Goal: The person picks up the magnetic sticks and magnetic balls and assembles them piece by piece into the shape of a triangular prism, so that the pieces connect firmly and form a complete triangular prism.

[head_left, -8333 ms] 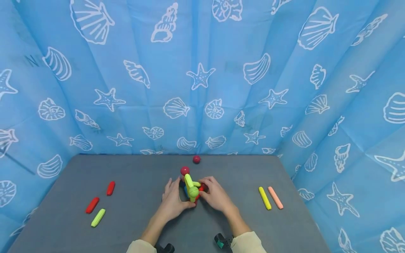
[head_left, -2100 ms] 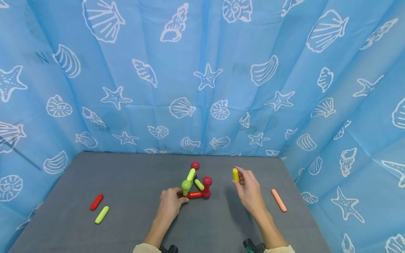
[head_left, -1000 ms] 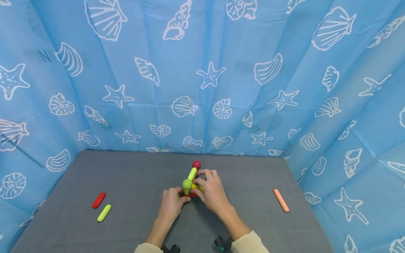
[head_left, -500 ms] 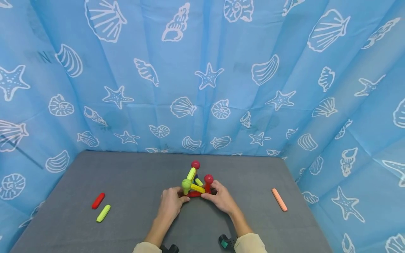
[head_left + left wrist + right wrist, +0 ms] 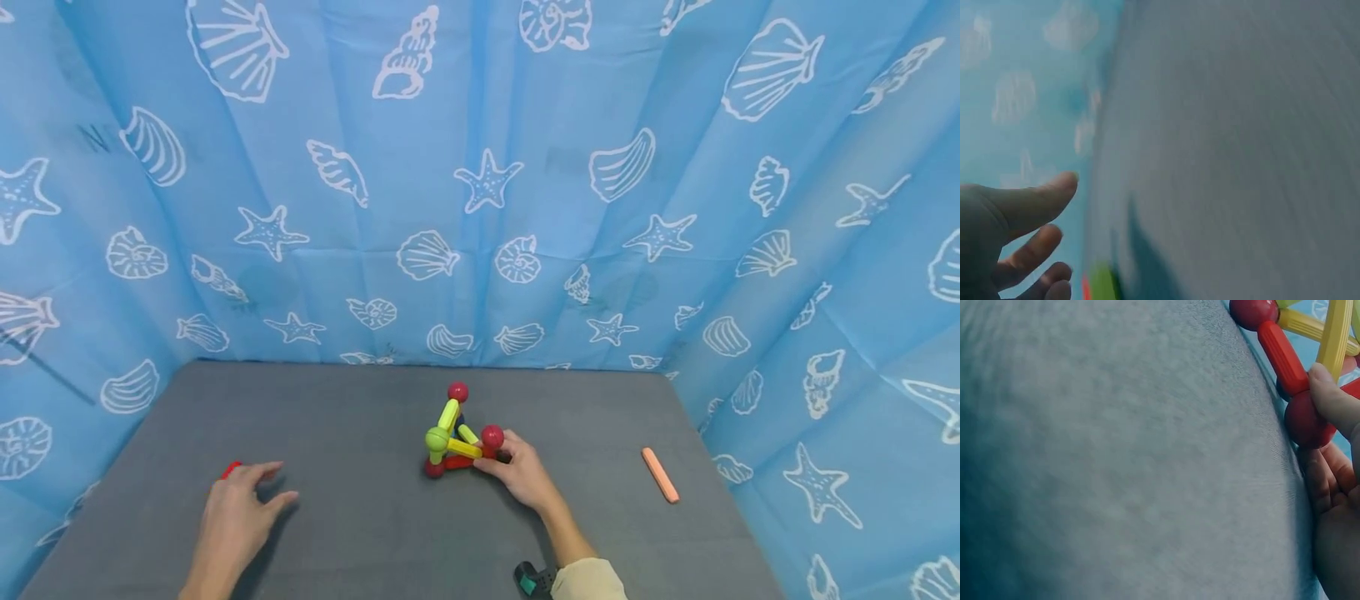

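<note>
A ball-and-stick building model stands mid-table: a green ball (image 5: pixel 437 439) at the near left, red balls such as the back one (image 5: pixel 458 392), and red, yellow and lime sticks. A slanting yellow stick (image 5: pixel 465 449) runs from the green ball down toward the right corner. There my right hand (image 5: pixel 528 475) grips a low red ball (image 5: pixel 1302 425), thumb on its near side and fingers behind. Far left, my left hand (image 5: pixel 234 518) hovers with fingers spread, holding nothing. It mostly hides a loose red stick (image 5: pixel 231 469). A green stick (image 5: pixel 1105 284) shows at the left wrist view's bottom.
A loose salmon-pink stick (image 5: pixel 660 475) lies at the right of the grey table (image 5: pixel 360 533). Behind the table hangs a blue curtain (image 5: pixel 480 275) with white shell prints.
The right hand brought the yellow stick from the right into the model, then took hold of the right corner. The left hand let go of the model's left corner and moved far left.
</note>
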### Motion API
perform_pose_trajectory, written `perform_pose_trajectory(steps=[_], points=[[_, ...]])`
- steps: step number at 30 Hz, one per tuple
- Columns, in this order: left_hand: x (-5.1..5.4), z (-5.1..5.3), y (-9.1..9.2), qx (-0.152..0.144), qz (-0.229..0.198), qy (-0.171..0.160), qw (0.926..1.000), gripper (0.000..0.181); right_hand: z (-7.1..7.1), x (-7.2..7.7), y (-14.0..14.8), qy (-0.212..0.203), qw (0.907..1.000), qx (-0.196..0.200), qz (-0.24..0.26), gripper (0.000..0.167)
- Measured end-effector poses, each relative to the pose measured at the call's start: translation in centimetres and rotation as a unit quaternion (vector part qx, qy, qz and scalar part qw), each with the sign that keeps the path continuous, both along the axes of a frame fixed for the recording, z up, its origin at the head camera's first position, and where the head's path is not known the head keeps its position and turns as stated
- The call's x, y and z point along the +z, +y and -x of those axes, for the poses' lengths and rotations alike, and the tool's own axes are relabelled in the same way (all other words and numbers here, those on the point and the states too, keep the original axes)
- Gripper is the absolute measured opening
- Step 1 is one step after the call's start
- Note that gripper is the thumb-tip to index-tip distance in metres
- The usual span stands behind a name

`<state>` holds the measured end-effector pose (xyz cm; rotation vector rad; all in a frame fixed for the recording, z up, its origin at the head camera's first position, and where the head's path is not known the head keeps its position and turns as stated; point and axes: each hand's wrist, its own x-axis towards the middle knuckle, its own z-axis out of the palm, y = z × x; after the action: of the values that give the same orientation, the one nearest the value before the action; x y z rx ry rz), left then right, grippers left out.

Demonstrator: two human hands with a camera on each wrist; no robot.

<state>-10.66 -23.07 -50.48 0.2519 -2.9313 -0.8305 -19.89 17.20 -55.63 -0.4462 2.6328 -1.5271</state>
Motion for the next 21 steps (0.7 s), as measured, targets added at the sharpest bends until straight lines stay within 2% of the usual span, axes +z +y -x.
perform_pose_trajectory(steps=[3, 6, 9, 13, 16, 18, 21], points=[[-0.8, -1.5, -2.8, 0.035, 0.002, -0.033, 0.9988, 0.057, 0.0, 0.0, 0.0, -0.009, 0.9999, 0.004, 0.001, 0.023], [-1.3, -2.3, -4.0, 0.064, -0.003, -0.066, 0.9958, 0.056, 0.0, 0.1, -0.2, -0.017, 0.9999, 0.003, 0.0, 0.023], [-1.6, -2.1, -3.9, 0.097, -0.01, -0.074, 0.9925, 0.052, -0.1, 0.3, -0.2, -0.018, 0.9998, -0.001, -0.006, 0.024], [-2.1, -1.3, -3.5, 0.133, -0.012, -0.07, 0.9885, 0.046, -0.2, 0.3, -0.3, -0.015, 0.9999, -0.004, -0.001, 0.025], [-2.0, -0.7, -2.6, 0.155, -0.012, -0.076, 0.9848, 0.043, -0.2, 0.1, -0.2, -0.01, 0.9999, -0.003, 0.001, 0.024], [-1.5, -0.5, -1.7, 0.146, -0.015, -0.069, 0.9867, 0.04, -0.2, 0.1, -0.1, -0.007, 1.0, -0.002, 0.0, 0.024], [0.0, -0.1, 0.4, 0.104, -0.036, -0.021, 0.9937, 0.038, -0.2, 0.0, -0.2, -0.004, 1.0, -0.002, 0.002, 0.023]])
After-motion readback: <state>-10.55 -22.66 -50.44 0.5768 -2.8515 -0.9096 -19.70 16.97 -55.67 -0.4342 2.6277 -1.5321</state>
